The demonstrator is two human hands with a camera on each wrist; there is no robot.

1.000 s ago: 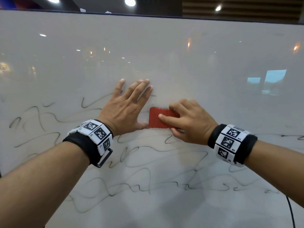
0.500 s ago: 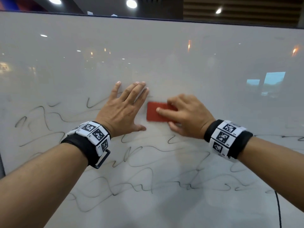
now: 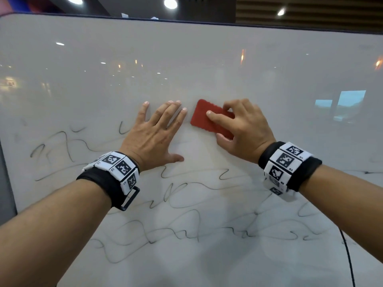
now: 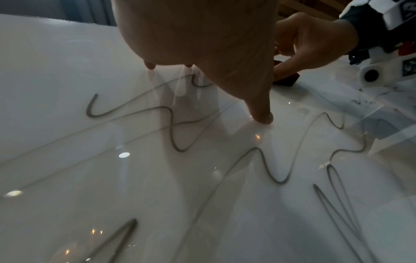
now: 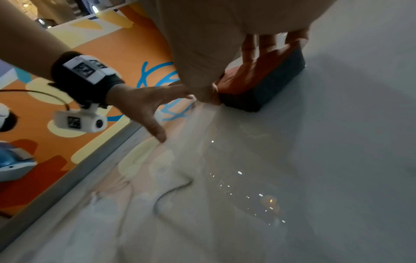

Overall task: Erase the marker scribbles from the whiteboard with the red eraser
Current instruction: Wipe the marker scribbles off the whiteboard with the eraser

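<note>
The white whiteboard point(image 3: 207, 59) fills the head view, with black marker scribbles point(image 3: 186, 204) over its lower half. My right hand point(image 3: 238, 129) grips the red eraser point(image 3: 204, 119) flat against the board near its middle, tilted, thumb across its back. In the right wrist view the eraser point(image 5: 265, 85) shows a red back and a dark felt side, with fingers curled over it. My left hand point(image 3: 155, 133) lies flat on the board just left of the eraser, fingers straight. In the left wrist view its thumb tip point(image 4: 262, 117) touches the board among the scribbles point(image 4: 175, 135).
The board's grey left edge point(image 3: 8, 183) and dark top edge point(image 3: 186, 19) are in view. A thin black line point(image 3: 348, 255) runs down at the lower right. Beyond the board's edge lies an orange patterned floor point(image 5: 56, 151).
My right hand has slid the eraser up the board and tilted it, away from the scribbles below. The left hand stays flat on the board beside it.
</note>
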